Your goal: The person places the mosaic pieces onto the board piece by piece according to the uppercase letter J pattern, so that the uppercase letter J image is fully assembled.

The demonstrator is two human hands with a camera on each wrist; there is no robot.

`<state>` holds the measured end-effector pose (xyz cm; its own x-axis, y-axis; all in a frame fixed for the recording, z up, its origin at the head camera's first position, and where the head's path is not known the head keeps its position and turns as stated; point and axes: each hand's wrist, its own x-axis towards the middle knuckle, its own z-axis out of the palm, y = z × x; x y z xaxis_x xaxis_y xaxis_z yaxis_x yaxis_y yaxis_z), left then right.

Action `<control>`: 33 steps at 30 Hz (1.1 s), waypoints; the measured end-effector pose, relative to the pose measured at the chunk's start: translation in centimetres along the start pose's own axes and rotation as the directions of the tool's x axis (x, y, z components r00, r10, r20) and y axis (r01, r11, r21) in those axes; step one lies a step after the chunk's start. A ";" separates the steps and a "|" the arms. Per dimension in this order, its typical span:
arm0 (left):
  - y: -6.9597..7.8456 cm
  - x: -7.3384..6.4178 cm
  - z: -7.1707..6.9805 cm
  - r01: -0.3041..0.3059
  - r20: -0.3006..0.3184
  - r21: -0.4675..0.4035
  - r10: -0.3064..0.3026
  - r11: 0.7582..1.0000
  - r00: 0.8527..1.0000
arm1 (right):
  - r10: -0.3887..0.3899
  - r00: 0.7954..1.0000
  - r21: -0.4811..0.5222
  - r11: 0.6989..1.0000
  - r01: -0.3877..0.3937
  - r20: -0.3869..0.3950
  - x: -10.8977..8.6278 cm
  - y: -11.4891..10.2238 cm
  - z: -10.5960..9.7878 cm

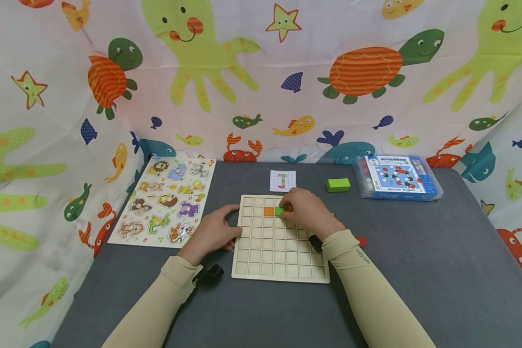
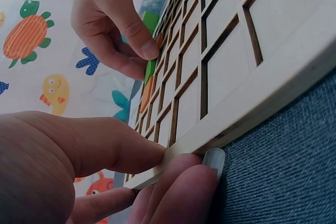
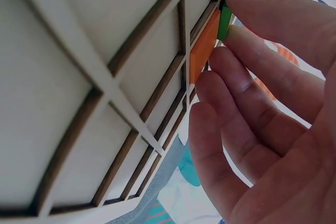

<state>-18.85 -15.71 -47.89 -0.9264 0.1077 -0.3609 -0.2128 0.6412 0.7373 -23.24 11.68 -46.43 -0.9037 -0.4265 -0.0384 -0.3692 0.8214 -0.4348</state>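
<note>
A wooden grid board lies on the table, divided into square cells by raised ridges. My left hand grips its left edge, the thumb on the rim and fingers against the side and underneath. Over the board's upper rows, my right hand pinches a green square tile between thumb and index finger. To the left of that tile, an orange tile sits in a cell. Another orange tile lies beside the green one, under my right fingers and mostly hidden in the head view.
Behind the board lies a small pattern card with a coloured shape. A green block and a blue-labelled plastic case stand at the back right. An animal puzzle board lies left. A red piece shows beside my right sleeve.
</note>
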 end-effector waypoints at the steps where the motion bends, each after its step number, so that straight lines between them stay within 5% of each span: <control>1: 0.0 0.0 0.1 -0.001 0.000 0.000 0.001 1.000 1.000 | 0.004 1.000 0.001 1.000 -0.004 0.000 0.0 0.0 0.0; 16: 0.5 0.0 0.4 -0.025 0.017 0.004 0.025 1.000 1.000 | 0.045 0.999 0.035 0.998 -0.044 -0.007 -1.6 0.6 -1.0; 24: 0.0 -0.2 0.1 -0.026 0.025 0.002 0.026 1.000 0.999 | 0.117 0.992 0.069 0.991 -0.114 -0.040 -5.5 3.0 -2.1; 33: -0.3 0.0 0.0 -0.029 0.023 -0.007 0.029 1.000 0.999 | 0.139 0.990 -0.030 0.990 -0.140 -0.031 -11.0 5.1 -3.6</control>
<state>-18.82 -15.91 -48.09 -0.9247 0.1439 -0.3526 -0.1879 0.6328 0.7512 -15.95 21.97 -45.02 -0.9523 -0.2967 -0.0708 -0.2458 0.8838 -0.3980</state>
